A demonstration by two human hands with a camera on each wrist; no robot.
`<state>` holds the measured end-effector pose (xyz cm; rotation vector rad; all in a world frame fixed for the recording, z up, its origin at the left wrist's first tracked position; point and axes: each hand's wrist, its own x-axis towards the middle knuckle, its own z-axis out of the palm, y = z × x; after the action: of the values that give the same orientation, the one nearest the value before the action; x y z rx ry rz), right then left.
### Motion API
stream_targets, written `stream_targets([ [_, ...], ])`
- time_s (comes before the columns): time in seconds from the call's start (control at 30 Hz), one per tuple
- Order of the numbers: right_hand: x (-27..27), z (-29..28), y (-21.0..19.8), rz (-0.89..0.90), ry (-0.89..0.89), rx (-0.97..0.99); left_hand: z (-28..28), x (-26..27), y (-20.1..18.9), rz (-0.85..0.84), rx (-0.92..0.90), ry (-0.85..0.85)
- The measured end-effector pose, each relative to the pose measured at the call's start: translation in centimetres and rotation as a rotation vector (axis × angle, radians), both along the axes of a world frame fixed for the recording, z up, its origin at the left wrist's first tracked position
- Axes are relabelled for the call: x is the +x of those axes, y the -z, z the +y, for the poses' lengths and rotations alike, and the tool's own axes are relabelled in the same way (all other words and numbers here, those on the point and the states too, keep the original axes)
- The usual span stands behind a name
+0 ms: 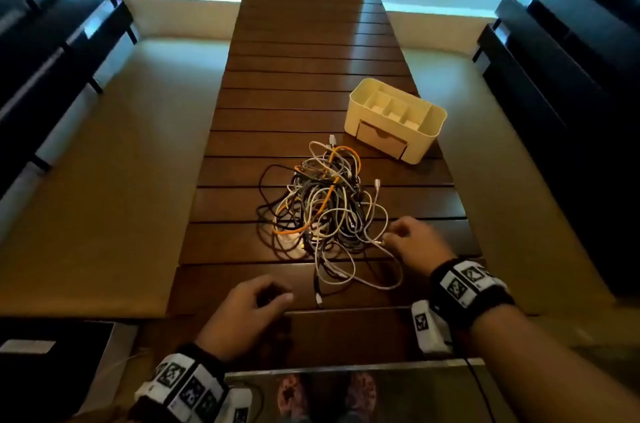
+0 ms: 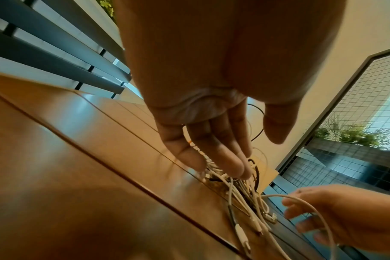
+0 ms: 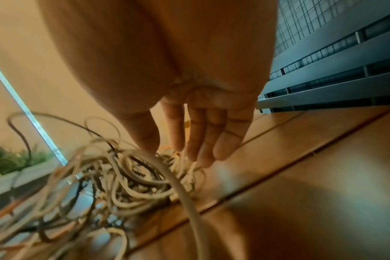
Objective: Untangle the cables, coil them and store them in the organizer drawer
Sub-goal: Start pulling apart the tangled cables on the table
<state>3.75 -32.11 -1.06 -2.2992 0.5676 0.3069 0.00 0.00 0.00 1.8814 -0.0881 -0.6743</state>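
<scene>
A tangle of white, grey, black and orange cables (image 1: pixel 322 204) lies mid-table. Behind it to the right stands a cream organizer (image 1: pixel 433 117), its small front drawer (image 1: pixel 381 142) pushed in. My right hand (image 1: pixel 394 239) is at the tangle's right edge; in the right wrist view its fingers (image 3: pixel 200 140) are straight and its thumb tip touches a white cable (image 3: pixel 183 193) that loops toward me. My left hand (image 1: pixel 277 294) hovers over the table's near edge, left of a loose white plug (image 1: pixel 318 299), relaxed and holding nothing. The cables (image 2: pixel 241 190) lie just beyond its fingertips.
The slatted wooden table (image 1: pixel 304 59) runs away from me, with a beige floor on both sides. Dark slatted benches (image 1: pixel 52 59) flank it left and right. A dark box (image 1: pixel 52 353) sits low at my left.
</scene>
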Motion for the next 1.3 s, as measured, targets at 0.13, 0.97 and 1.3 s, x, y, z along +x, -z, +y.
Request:
stream_targets([
  [0.13,0.0,1.6,1.1,-0.182,-0.066,-0.237,1.1,0.5,0.8,-0.034,0.019,-0.017],
  [0.97,-2.9,9.8,-1.4,-0.472,-1.005,-0.099,-3.6,7.1,0.4,-0.095,0.044,0.002],
  [1.3,-3.2,3.2,-1.0,-0.355,-0.461,-0.373,-2.6,8.9,-2.3,-0.316,0.022,-0.178],
])
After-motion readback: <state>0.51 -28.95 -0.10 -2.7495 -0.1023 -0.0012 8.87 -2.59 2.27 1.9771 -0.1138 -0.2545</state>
